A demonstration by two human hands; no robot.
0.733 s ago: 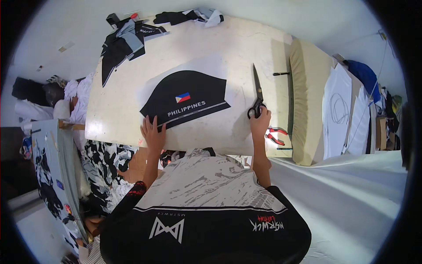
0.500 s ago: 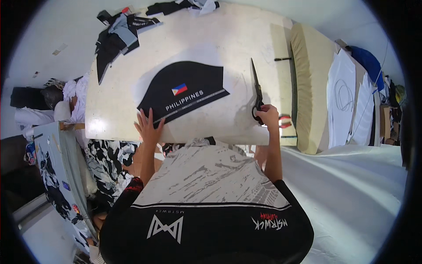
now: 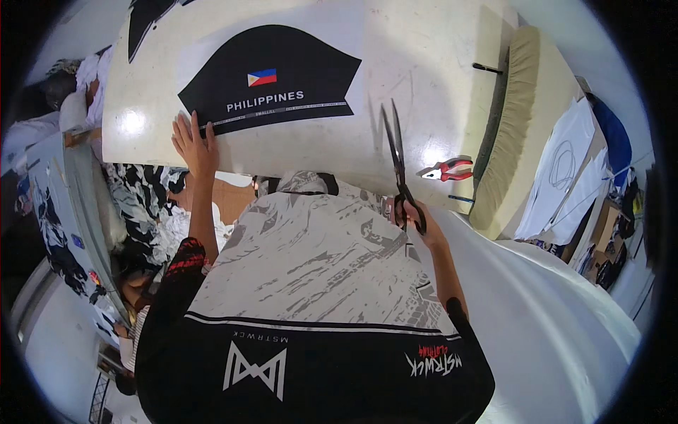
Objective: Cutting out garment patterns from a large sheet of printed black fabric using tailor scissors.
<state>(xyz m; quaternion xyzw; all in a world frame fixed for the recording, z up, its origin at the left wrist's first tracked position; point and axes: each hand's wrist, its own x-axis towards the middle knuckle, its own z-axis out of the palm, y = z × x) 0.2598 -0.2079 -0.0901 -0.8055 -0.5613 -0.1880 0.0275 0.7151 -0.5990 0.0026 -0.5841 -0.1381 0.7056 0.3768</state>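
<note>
A black fabric panel [image 3: 311, 63] with a curved top, a small blue, red and white flag and white lettering lies flat on the pale table [image 3: 282, 152]. My left hand [image 3: 196, 147] rests on its lower left corner, fingers stretched out. In my right hand [image 3: 422, 225], at the table's near edge, is a pair of large scissors [image 3: 399, 159] with black handles. Their blades point away from me and stand slightly apart, to the right of the panel and not touching it.
Red-handled pliers [image 3: 452, 169] lie right of the scissors. Beyond them a cream padded roll [image 3: 505, 127] runs along the table's right side. Black fabric scraps [image 3: 145, 25] sit at the far left. White sheets [image 3: 558, 169] are farther right. Another person [image 3: 134, 346] is partly visible at lower left.
My right hand has picked the scissors up off the table and drawn them toward me, and the blades have parted. The view has shifted; my left hand stays at the panel's lower left corner.
</note>
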